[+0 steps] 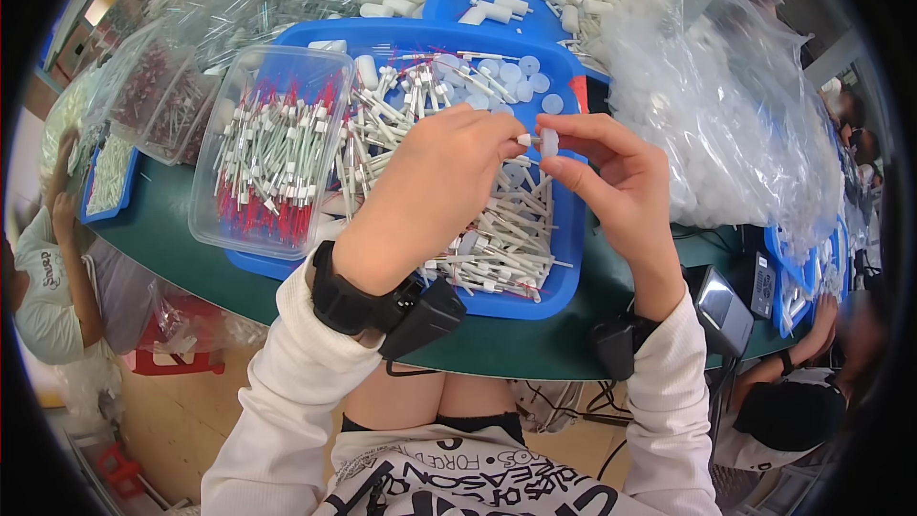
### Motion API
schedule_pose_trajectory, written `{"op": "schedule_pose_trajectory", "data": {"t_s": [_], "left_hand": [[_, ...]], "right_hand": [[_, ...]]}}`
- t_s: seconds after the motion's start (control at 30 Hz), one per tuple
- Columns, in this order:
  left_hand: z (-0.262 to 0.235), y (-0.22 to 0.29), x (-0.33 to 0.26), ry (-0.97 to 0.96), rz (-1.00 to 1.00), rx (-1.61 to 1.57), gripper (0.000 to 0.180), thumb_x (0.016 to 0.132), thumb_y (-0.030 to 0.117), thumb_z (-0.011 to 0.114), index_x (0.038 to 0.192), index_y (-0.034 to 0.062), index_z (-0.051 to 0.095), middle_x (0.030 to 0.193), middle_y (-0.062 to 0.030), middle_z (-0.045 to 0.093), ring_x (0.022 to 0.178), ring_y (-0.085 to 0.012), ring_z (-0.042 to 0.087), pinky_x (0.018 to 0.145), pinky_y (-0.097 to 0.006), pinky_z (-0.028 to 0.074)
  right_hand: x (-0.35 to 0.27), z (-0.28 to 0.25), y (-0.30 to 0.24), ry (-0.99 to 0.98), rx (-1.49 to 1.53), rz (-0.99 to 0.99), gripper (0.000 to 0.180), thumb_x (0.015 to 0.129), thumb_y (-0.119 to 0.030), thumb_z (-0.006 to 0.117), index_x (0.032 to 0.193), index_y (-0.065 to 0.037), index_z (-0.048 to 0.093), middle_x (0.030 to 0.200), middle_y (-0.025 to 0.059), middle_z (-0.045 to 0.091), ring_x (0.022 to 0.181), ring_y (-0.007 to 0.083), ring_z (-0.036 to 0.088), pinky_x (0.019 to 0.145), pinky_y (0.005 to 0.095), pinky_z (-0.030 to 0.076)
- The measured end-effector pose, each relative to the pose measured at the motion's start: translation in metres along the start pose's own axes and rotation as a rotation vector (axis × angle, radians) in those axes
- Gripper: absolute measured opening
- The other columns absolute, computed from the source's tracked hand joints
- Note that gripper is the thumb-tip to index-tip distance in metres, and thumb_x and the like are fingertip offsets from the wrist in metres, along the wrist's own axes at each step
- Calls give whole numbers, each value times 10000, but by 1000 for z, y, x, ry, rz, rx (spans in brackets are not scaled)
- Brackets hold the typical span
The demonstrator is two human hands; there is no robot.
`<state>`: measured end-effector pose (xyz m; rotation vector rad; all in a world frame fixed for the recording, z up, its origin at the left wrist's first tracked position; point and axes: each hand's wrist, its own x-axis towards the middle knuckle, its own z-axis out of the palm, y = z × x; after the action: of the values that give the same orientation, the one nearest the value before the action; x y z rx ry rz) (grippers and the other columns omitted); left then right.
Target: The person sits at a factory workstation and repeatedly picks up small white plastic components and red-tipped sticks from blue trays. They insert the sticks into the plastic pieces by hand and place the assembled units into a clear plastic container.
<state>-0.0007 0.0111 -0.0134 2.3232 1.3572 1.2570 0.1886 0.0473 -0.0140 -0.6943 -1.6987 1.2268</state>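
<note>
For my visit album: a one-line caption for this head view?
Left hand and right hand join a stick and cap over a blue tray.

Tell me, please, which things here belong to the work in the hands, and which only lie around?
In use:
- left hand
- right hand
- small white cap
- thin white stick
- blue tray

Lying about:
- clear tub
- plastic bags
- green table

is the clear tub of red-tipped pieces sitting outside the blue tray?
No: the clear plastic tub of red-tipped pieces rests inside the blue tray, on its left side, beside the loose white sticks.
</note>
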Motion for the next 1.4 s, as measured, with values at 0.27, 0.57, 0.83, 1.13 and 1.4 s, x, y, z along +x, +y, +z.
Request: {"op": "schedule_pose_trajectory", "data": {"t_s": [0.27,0.57,0.83,1.13,1.4], "left_hand": [[4,-1,-2,29,107,101,259,696,-106,552,915,7,633,762,-116,641,723,-280,619,641,-357,500],[4,11,0,35,256,350,250,651,-45,600,897,-3,599,745,-103,555,685,-268,546,600,-361,467],[8,18,1,128,281,386,249,647,-24,602,897,-12,600,730,-96,545,667,-260,534,575,-348,455],[6,13,0,100,284,313,329,599,-82,581,918,-8,615,736,-100,556,677,-271,534,582,-355,455],[0,8,10,222,191,183,208,799,21,619,1005,-4,632,891,-116,620,810,-318,572,741,-392,464]], "right_hand": [[-2,1,0,29,43,118,272,795,3,705,1063,36,672,944,97,695,862,137,652,786,253,519],[-2,-1,3,17,73,223,269,804,1,699,1068,39,670,916,120,700,839,136,661,765,248,521],[-4,0,1,19,370,317,275,838,-46,688,1091,56,647,961,148,689,890,191,680,788,290,543],[-3,-3,-5,-23,131,184,256,829,-16,683,1078,43,660,932,115,692,866,155,666,783,259,530],[-28,-29,-59,246,-255,78,247,841,-20,657,1084,18,659,909,86,687,829,128,653,766,251,517]]}}
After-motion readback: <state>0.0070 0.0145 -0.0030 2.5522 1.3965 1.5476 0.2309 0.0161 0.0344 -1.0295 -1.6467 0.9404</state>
